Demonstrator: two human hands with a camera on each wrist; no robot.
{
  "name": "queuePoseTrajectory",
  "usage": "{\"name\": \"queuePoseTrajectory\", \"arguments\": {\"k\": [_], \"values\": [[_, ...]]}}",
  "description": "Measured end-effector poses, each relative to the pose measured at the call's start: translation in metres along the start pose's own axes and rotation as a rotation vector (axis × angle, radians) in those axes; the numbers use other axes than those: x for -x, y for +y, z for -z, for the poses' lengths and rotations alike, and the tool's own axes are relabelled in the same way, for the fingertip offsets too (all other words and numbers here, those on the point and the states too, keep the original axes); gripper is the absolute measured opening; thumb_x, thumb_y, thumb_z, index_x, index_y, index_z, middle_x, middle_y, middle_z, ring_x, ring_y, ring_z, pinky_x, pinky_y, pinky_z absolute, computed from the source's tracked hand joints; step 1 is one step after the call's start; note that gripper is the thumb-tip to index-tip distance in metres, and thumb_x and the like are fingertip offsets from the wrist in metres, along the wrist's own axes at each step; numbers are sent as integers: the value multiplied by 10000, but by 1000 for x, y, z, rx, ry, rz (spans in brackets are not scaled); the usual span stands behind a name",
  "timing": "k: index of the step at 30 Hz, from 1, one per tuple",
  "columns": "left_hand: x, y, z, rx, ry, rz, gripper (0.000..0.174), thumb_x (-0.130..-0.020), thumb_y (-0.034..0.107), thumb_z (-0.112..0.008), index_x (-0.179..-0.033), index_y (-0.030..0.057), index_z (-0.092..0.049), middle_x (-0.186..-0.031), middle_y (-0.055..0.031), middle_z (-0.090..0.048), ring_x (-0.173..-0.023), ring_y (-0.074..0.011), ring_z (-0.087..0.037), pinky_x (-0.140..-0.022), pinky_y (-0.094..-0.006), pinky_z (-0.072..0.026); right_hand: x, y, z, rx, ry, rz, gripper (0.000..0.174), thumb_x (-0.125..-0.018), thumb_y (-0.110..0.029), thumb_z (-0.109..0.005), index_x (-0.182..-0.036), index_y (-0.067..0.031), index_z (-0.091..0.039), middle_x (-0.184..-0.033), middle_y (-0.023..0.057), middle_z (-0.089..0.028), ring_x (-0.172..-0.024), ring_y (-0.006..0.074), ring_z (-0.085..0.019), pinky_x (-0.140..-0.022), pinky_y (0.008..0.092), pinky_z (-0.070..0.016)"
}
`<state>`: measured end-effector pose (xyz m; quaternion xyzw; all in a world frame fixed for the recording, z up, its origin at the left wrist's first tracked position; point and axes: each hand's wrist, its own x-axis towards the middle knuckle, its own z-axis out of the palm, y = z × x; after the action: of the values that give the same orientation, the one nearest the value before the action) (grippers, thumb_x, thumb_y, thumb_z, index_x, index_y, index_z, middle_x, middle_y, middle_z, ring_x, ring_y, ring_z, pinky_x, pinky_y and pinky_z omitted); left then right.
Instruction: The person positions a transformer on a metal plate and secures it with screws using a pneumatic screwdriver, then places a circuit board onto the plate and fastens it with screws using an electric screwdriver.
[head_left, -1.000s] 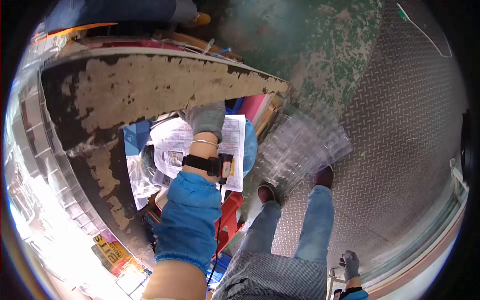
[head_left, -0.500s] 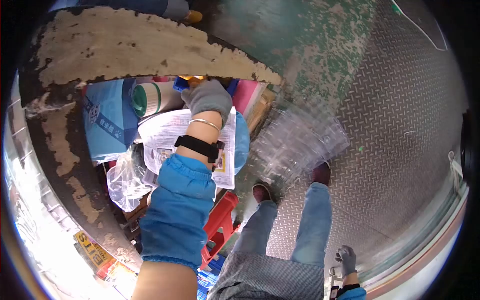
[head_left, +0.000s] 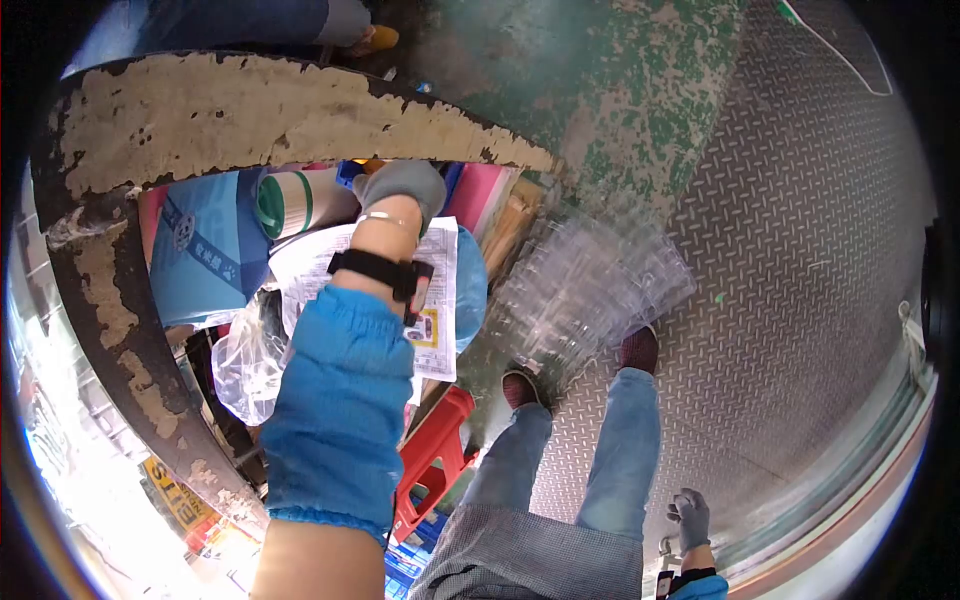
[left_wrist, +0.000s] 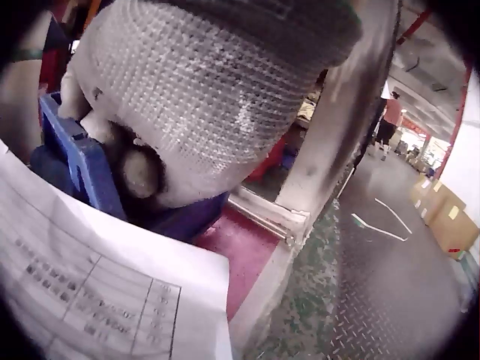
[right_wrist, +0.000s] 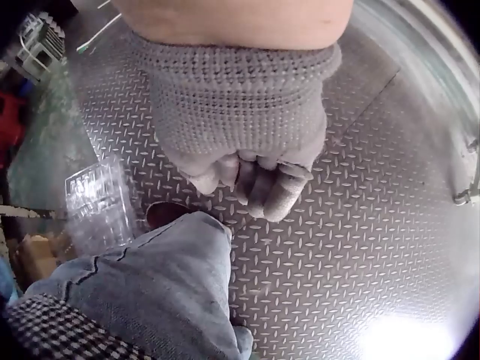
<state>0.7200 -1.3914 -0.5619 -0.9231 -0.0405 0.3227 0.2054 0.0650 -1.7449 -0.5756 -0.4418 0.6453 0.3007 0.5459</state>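
Note:
My left hand, in a grey knit glove, reaches under the table's worn edge to a blue plastic bin. In the left wrist view its fingers curl down just behind the bin's rim; what lies under them is hidden, so I cannot tell if they hold something. A bit of yellow shows in the bin beside the hand in the head view. Printed paper sheets lie beneath the left wrist. My right hand, gloved too, hangs at my side over the metal floor with loosely curled fingers and nothing in them.
The peeling tabletop edge overhangs the shelf. On the shelf are a blue box, a green-lidded white tub and a clear plastic bag. A red stool and clear plastic trays are by my feet.
The view has shifted, showing more of the shelf and the blue box. My left hand, first partly hidden under the table edge, came into sight at the blue bin and stays there. The right hand still hangs.

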Motion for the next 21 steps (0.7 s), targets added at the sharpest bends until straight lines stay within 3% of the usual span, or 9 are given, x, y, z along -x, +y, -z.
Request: {"name": "queuePoseTrajectory", "arguments": {"k": [2,6,7,10,11,14,17,20,21], "values": [[20,4,8,-71,-27,-8,356,-911,245,-491,-1207,164,-670,-1336,-61,-599,-1261,-304,-540,-1043,-527,-331,2,-2,0,7,4,-6,296,-856,-107,-633,-1139,-32,-593,-946,87,-633,-739,199,-650,-606,311,-544],[43,-4,7,-202,41,-34,371,-861,215,-501,-1206,193,-635,-1187,-177,-645,-1177,-377,-567,-998,-576,-353,4,-3,8,8,-17,17,301,-856,-114,-634,-1144,-36,-593,-952,88,-639,-743,199,-654,-604,314,-546],[45,-9,-1,-183,177,-57,329,-849,242,-534,-1155,212,-650,-1128,-164,-654,-1126,-390,-571,-971,-574,-366,1,0,10,4,-8,13,303,-856,-115,-634,-1145,-35,-592,-953,87,-639,-746,200,-655,-603,313,-546],[45,-14,-5,-80,258,-9,292,-837,267,-567,-1112,222,-656,-1197,-166,-620,-1115,-392,-568,-954,-586,-366,-8,6,19,13,3,4,300,-866,-112,-621,-1154,-39,-583,-969,84,-635,-762,198,-653,-617,310,-549],[47,-13,-5,-69,258,3,336,-828,283,-588,-1160,255,-634,-1242,-177,-588,-1175,-409,-519,-962,-593,-360,-10,7,21,27,-7,5,294,-876,-106,-606,-1160,-42,-575,-984,82,-630,-773,195,-649,-633,310,-552],[46,-13,-27,-26,666,-57,407,-821,283,-595,-1228,270,-599,-1284,-182,-568,-1233,-431,-462,-984,-615,-335,-9,-1,16,58,-25,9,288,-885,-102,-591,-1166,-43,-566,-1000,85,-625,-789,194,-646,-650,314,-557],[31,-6,-31,-78,521,60,476,-856,322,-560,-1323,234,-545,-1361,-179,-528,-1328,-475,-349,-1020,-621,-320,-7,-4,8,55,-39,11,294,-886,-103,-587,-1171,-38,-562,-1003,93,-623,-802,200,-648,-654,319,-559],[-18,-8,-54,24,242,267,684,-907,445,-475,-1511,184,-288,-1592,-180,-182,-1446,-449,-161,-1142,-589,-102,-10,2,8,27,-41,17,329,-851,-142,-641,-1156,-36,-582,-977,82,-626,-777,201,-653,-629,312,-558],[-31,-11,-57,37,157,232,708,-914,476,-443,-1521,162,-255,-1596,-183,-163,-1452,-449,-133,-1147,-588,-86,-13,5,9,15,-39,22,347,-833,-161,-669,-1147,-36,-593,-963,75,-628,-762,200,-655,-616,307,-557]]}}
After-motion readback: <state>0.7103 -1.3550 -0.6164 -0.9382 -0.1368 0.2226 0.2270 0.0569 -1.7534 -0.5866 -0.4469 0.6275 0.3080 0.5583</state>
